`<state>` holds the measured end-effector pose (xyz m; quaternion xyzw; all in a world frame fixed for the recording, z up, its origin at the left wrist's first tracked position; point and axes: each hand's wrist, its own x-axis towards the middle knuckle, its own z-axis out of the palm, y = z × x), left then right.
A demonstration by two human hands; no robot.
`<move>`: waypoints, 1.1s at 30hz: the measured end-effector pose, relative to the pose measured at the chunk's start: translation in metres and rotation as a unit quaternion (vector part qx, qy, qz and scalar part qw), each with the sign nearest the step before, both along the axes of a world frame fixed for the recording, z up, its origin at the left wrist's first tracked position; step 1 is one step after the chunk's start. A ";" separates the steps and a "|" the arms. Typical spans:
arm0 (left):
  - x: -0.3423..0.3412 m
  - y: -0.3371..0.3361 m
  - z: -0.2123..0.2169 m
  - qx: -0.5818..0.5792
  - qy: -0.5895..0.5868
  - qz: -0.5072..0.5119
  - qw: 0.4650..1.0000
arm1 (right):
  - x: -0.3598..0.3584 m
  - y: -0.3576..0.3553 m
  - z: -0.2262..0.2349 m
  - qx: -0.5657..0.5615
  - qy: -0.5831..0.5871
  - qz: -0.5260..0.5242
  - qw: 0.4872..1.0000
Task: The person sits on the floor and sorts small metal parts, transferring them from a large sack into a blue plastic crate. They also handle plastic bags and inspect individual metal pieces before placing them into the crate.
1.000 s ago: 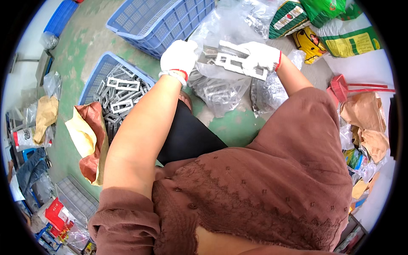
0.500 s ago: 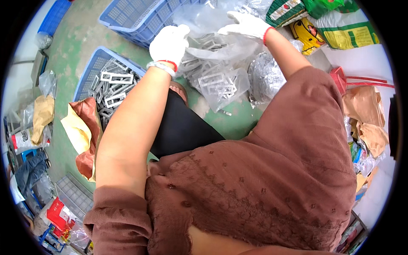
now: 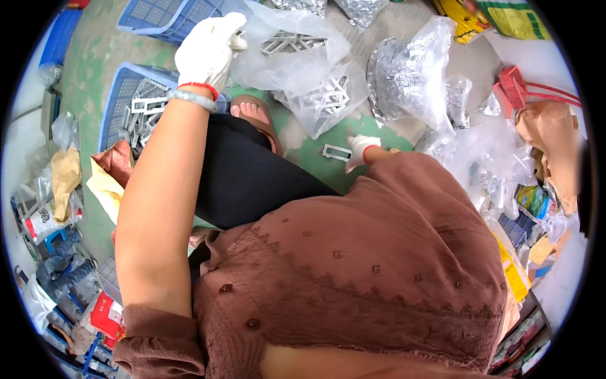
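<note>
My left hand (image 3: 208, 50), in a white glove with a red cuff, is closed at the left edge of a clear plastic bag (image 3: 262, 72). Grey metal frames (image 3: 293, 43) show inside and through the plastic. Lower down, just above the green floor, my right hand (image 3: 364, 149) is gloved too and partly hidden by my brown sleeve. Its fingers close round the right end of a single rectangular metal frame (image 3: 332, 151). Below my left hand, a blue basket (image 3: 113, 104) holds a heap of similar frames (image 3: 146, 104).
A second blue crate (image 3: 148, 24) stands at the far left. Stuffed silvery plastic bags (image 3: 404, 79) lie right of the frames. A red plastic object (image 3: 510, 88) and brown paper (image 3: 549, 132) are by the right wall. My sandalled foot (image 3: 255, 117) is between basket and bag.
My right hand has left the bag's far side and come down toward me, now at a loose metal frame. My left hand has moved left with the bag's edge. The view has shifted.
</note>
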<state>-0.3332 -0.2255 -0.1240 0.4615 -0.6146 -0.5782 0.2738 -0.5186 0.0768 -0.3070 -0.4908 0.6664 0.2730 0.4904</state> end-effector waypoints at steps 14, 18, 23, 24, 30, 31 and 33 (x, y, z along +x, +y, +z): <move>0.002 0.004 -0.011 0.095 -0.439 -0.082 0.890 | 0.057 0.039 -0.098 -0.157 0.164 0.047 0.973; -0.006 -0.003 -0.034 0.117 -0.353 -0.087 0.924 | 0.051 0.039 -0.101 -0.132 0.154 -0.009 0.979; -0.013 -0.003 -0.028 0.094 -0.028 0.003 0.995 | 0.028 0.020 -0.027 -0.100 0.054 -0.167 0.979; -0.005 -0.011 -0.045 0.025 -0.002 -0.032 0.999 | 0.015 0.016 0.000 -0.110 -0.009 -0.182 0.977; -0.029 0.004 -0.006 0.164 -0.144 -0.064 0.974 | -0.063 -0.044 0.157 -0.271 -0.498 -0.358 0.742; -0.018 -0.003 -0.020 -0.010 -0.222 -0.174 0.959 | -0.056 -0.071 0.199 -0.307 -0.490 -0.383 0.721; -0.020 -0.004 -0.020 -0.249 -0.267 -0.199 0.910 | -0.046 -0.124 0.241 -0.404 -0.477 -0.366 0.690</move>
